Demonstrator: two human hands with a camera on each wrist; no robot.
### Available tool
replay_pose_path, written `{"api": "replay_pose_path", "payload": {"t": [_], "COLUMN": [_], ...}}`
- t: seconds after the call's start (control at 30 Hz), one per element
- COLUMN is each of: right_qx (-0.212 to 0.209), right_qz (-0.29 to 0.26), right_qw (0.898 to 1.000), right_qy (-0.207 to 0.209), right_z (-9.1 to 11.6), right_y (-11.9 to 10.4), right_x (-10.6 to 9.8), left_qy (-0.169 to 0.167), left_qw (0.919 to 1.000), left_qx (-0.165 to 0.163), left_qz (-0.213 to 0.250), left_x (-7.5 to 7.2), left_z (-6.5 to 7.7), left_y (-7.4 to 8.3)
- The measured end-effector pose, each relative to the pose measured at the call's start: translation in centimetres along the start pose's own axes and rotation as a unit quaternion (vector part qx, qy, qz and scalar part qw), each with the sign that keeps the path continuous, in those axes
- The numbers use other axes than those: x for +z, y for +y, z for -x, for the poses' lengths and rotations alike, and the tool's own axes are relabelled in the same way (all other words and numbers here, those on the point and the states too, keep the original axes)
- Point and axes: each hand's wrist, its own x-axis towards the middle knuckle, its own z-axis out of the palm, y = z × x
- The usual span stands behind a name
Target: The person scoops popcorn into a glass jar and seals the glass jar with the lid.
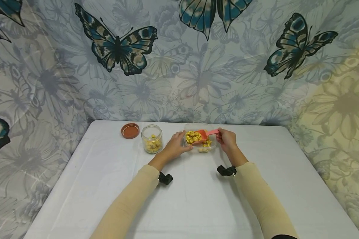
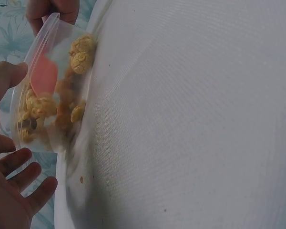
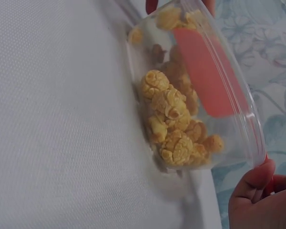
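A clear plastic container (image 1: 213, 143) with popcorn (image 3: 171, 107) in it stands on the white table. My right hand (image 1: 226, 138) pinches the pink handle of a plastic scoop (image 1: 213, 132). The scoop's bowl is inside the container, with popcorn (image 1: 194, 136) in and around it; the right wrist view shows the scoop through the clear wall. At the container's left end, my left hand (image 1: 175, 146) holds it between thumb and fingers. In the left wrist view the thumb is at the rim, while several of the left hand's fingers (image 2: 26, 179) are spread apart.
To the left of the left hand stands a glass jar (image 1: 152, 131) partly filled with popcorn, its mouth uncovered. A brown round lid (image 1: 130, 130) lies beside it. Behind the table (image 1: 185, 199) hangs a butterfly-patterned cloth (image 1: 203, 83).
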Motion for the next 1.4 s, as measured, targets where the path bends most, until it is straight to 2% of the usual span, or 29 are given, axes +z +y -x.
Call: {"api": "replay_pose_path", "payload": {"t": [0.27,0.5,0.87,1.1,1.4], "right_qx": [0.015,0.019,0.014,0.011,0.007], "right_qz": [-0.025,-0.055,-0.023,-0.027,-0.021], "right_qw": [0.999,0.998,0.999,0.999,0.999], "right_qy": [0.023,0.017,0.028,0.026,0.027], "right_z": [-0.18,-0.34,-0.40,-0.37,0.13], "right_y": [0.02,-0.08,0.06,0.04,-0.14], "right_x": [-0.05,-0.34,-0.63,-0.56,-0.71], "left_qy": [0.001,0.004,0.010,0.020,0.015], "left_qw": [0.9999,0.9999,0.9999,0.9997,0.9998], "left_qx": [0.002,0.001,0.001,0.002,-0.009], "left_qz": [0.014,0.013,0.011,0.010,0.007], "left_x": [-0.08,0.05,0.36,0.24,0.08], "left_z": [-0.03,-0.10,-0.11,0.05,0.12], "left_y": [-0.08,-0.23,-0.41,-0.37,0.12]}}
